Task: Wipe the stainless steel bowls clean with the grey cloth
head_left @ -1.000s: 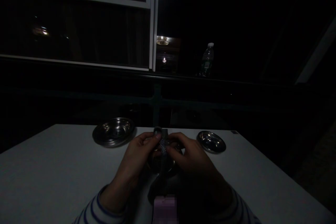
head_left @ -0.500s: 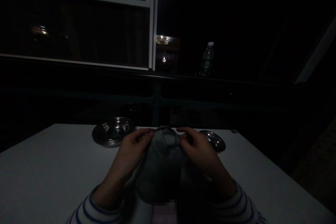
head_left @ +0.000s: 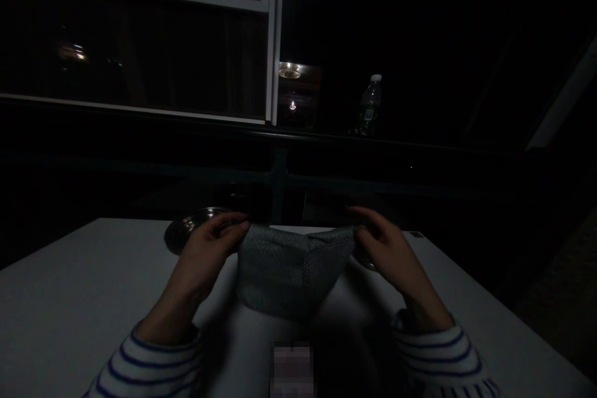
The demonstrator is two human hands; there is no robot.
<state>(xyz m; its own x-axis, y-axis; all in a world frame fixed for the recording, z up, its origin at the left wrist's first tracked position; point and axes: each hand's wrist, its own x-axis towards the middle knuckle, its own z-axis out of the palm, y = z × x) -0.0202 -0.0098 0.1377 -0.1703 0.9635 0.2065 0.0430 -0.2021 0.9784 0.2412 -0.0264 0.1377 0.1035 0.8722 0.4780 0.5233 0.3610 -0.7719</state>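
Note:
The scene is very dark. A grey patterned cloth [head_left: 286,270] hangs stretched between my two hands above the white table [head_left: 69,305]. My left hand [head_left: 205,255] pinches its upper left corner with closed fingers. The upper right corner is pinched by my right hand [head_left: 389,252]. Both wrists wear striped sleeves. The cloth hides whatever lies on the table right behind it.
A steel bowl [head_left: 186,230] sits on the table behind my left hand, partly covered by it. A second steel dish peeks out under my right hand. A water bottle [head_left: 370,106] stands on a dark ledge beyond. A window frame [head_left: 270,43] rises at the back.
My hands have moved apart and lifted, spreading the cloth out wide between them; one second ago it was bunched small between both hands near the table.

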